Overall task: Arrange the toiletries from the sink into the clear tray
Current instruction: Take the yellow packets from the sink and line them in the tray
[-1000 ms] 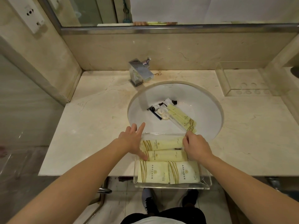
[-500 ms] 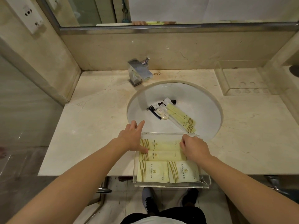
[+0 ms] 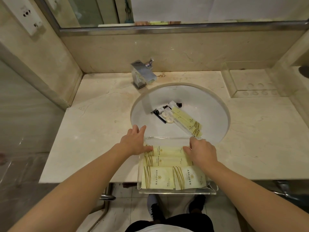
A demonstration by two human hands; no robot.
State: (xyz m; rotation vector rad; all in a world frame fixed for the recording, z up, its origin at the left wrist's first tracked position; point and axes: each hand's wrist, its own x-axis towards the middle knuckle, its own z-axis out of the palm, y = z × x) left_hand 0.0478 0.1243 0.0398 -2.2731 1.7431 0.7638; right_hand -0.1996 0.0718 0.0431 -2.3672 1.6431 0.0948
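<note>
Clear acrylic rectangular tray [image 3: 175, 192] at counter's front edge, overhanging it, holds four pale yellow sachets.

Left hand [image 3: 133, 143]: fingers straight, spread, thumb tip touching left end of rearmost long pale yellow sachet [image 3: 167, 150].

Right hand [image 3: 201, 152]: fingers curled down onto same sachet's right end; pinch or press, cannot tell.

Beyond both hands, white round sink basin [image 3: 209, 104] holds two more long yellow sachets [image 3: 185, 119], small soap [image 3: 168, 118], dark-capped tubes.

A beige marble counter [image 3: 103, 131] carries everything — the round white sink [image 3: 212, 111] is set into it. Behind the sink's left rim stands a chrome faucet [image 3: 142, 74]; the clear tray [image 3: 175, 191] sits at the sink's near rim, overhanging the counter's front edge — another clear tray [image 3: 247, 84] sits behind the sink to the right.
</note>
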